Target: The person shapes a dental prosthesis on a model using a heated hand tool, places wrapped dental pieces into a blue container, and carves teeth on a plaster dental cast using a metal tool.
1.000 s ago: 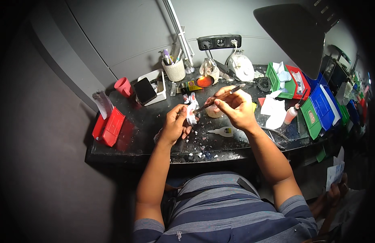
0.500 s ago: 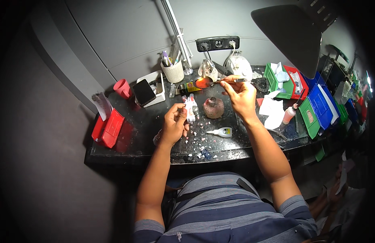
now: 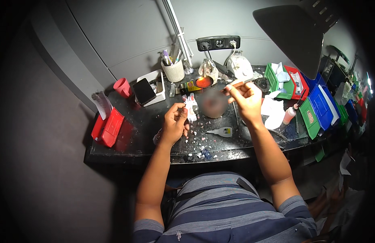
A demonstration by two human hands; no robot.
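Observation:
My left hand [image 3: 175, 122] pinches a small white piece with red patches [image 3: 190, 108], perhaps a plaster dental model; its details are too small to tell. My right hand [image 3: 247, 99] grips a thin tool with an orange-brown handle [image 3: 238, 84]. The tool's dark tip points left, above and to the right of a squat rounded pot [image 3: 213, 105], which appears blurred. Behind that pot sits a small round dark dish of glossy orange-red material [image 3: 204, 82], apart from the tool. A white squeeze bottle with a narrow nozzle [image 3: 222, 132] lies between my forearms.
White crumbs and a dark blue scrap [image 3: 206, 154] litter the front of the black table [image 3: 143, 133]. Left stand a red bin [image 3: 109, 127], a pink mug [image 3: 122, 88] and a white tray with a black device [image 3: 144, 91]. Coloured bins [image 3: 322, 106] line the right; a dark lamp head [image 3: 290, 36] overhangs.
My right hand has drawn the tool's tip out of the orange-red dish, rightward and toward me, near the pot. My left hand and its piece stay in place.

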